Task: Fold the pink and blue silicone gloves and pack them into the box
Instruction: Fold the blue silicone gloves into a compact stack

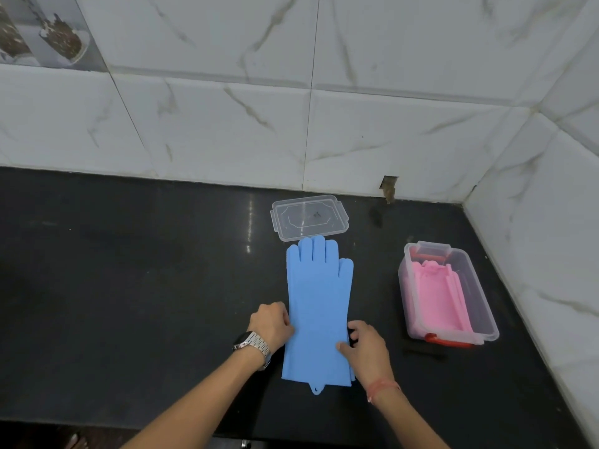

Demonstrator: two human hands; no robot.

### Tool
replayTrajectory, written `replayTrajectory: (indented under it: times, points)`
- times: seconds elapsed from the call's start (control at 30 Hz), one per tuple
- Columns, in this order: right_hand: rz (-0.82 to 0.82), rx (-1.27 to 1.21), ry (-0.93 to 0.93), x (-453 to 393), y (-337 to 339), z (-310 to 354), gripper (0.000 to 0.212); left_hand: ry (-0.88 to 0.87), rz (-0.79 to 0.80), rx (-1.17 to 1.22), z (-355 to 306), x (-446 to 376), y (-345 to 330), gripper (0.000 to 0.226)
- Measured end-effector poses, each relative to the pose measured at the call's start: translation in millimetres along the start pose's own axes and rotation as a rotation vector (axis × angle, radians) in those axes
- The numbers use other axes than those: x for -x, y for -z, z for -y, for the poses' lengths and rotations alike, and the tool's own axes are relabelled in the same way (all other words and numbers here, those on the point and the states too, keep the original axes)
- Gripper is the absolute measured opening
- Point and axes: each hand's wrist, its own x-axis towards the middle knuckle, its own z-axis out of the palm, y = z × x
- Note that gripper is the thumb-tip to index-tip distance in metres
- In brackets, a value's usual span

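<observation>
The blue silicone gloves [317, 306] lie flat and stacked on the black counter, fingers pointing toward the wall. My left hand [272, 322] grips their left edge near the cuff, fingers curled around it. My right hand [366, 345] holds the right edge, thumb on top and fingers tucked under. The pink gloves [437, 296] lie folded inside the clear plastic box [486, 306] to the right, which has red clips.
The box's clear lid [309, 217] lies on the counter just beyond the blue fingertips. The black counter [129, 286] meets white marble-tiled walls at the back and right. Its front edge runs below my forearms.
</observation>
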Motion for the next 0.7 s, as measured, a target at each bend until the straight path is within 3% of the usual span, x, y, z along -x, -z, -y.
replayTrajectory:
  times: [0.1, 0.2, 0.27, 0.33, 0.4, 0.53, 0.7]
  points:
    - [-0.018, -0.024, -0.015, 5.6, -2.5, -0.2, 0.016, 0.005, 0.001, 0.068, 4.1, 4.9, -3.1, 0.018]
    - [0.032, -0.203, -0.082, 10.5, 1.3, 0.8, 0.022, -0.014, 0.019, 0.167, 10.0, 8.4, -4.3, 0.025]
    - [0.07, -0.28, -0.106, 16.9, 3.9, 1.6, 0.027, -0.073, 0.018, 0.239, 15.6, 9.9, -5.6, 0.019]
    - [0.088, -0.377, -0.127, 23.3, 6.5, 3.7, 0.032, -0.195, -0.078, 0.13, 24.6, 10.8, -5.1, 0.006]
    - [0.136, -0.539, -0.158, 28.0, 10.6, 8.9, 0.032, -0.376, -0.185, -0.057, 36.1, 11.2, -5.9, 0.028]
    - [0.233, -0.871, -0.174, 32.6, 17.7, 20.3, 0.032, -0.694, -0.18, -0.234, 56.2, 10.1, -11.8, 0.073]
    - [0.302, -1.308, -0.207, 34.8, 22.2, 33.8, 0.028, -0.808, -0.17, -0.226, 49.1, 8.1, -19.0, 0.074]
